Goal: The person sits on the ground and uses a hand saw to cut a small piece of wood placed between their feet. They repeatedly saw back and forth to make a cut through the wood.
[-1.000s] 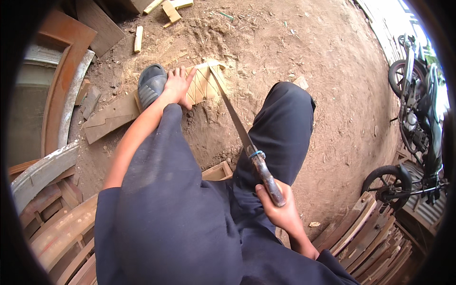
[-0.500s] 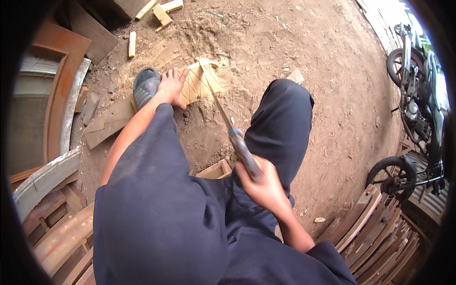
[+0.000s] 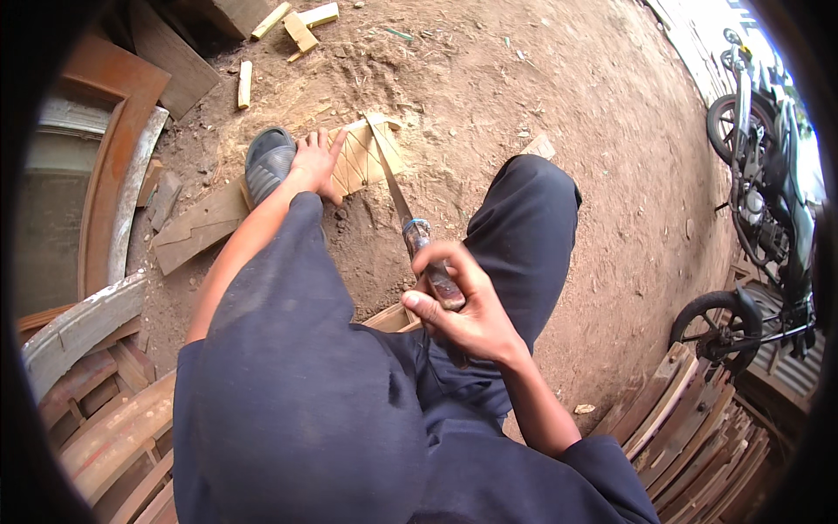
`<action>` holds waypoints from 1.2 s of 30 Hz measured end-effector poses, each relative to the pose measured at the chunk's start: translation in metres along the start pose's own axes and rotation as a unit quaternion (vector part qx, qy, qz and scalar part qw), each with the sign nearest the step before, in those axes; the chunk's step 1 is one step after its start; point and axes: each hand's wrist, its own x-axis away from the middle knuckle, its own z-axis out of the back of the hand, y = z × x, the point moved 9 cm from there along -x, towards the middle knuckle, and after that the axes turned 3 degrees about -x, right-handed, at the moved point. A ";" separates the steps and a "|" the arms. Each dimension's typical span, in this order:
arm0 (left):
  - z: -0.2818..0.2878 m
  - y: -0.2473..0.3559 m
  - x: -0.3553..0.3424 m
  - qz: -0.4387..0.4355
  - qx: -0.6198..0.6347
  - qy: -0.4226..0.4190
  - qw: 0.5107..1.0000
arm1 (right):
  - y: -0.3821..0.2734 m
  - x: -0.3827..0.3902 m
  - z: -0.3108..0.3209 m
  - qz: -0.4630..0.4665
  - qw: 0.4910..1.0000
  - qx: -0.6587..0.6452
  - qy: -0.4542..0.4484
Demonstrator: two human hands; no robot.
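My right hand (image 3: 467, 306) is wrapped around the dark, worn handle of a handsaw (image 3: 397, 196), with blue binding where the blade meets the handle. The narrow blade points away from me, its far end on a pale wooden board (image 3: 358, 162) marked with slanting zigzag lines. My left hand (image 3: 316, 164) lies on the left part of that board, fingers spread and pressing down. Beside it my foot in a dark grey sandal (image 3: 269, 166) rests at the board's left end. A brown plank (image 3: 202, 229) sticks out to the left of the foot.
Pale wood offcuts (image 3: 299, 33) lie on the dirt ground at the far left. Wooden frames (image 3: 122, 96) lean along the left side. A motorcycle (image 3: 759, 201) stands at the right, near stacked wooden slats (image 3: 690, 419). A small wooden piece (image 3: 393, 319) shows between my legs.
My right hand and the saw handle have shifted slightly left and away from me, and the fingers now sit looser on the handle. My left hand stays on the board.
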 end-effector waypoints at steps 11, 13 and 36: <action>0.000 -0.006 0.006 0.007 0.000 -0.002 1.000 | -0.048 0.045 0.004 -0.085 0.995 -0.042 0.039; 0.002 -0.003 0.004 0.012 0.001 -0.012 1.000 | -0.030 0.026 0.011 -0.074 0.994 0.033 0.076; 0.004 -0.003 0.005 0.004 0.000 0.026 1.000 | -0.044 -0.024 -0.002 -0.069 0.996 0.008 0.057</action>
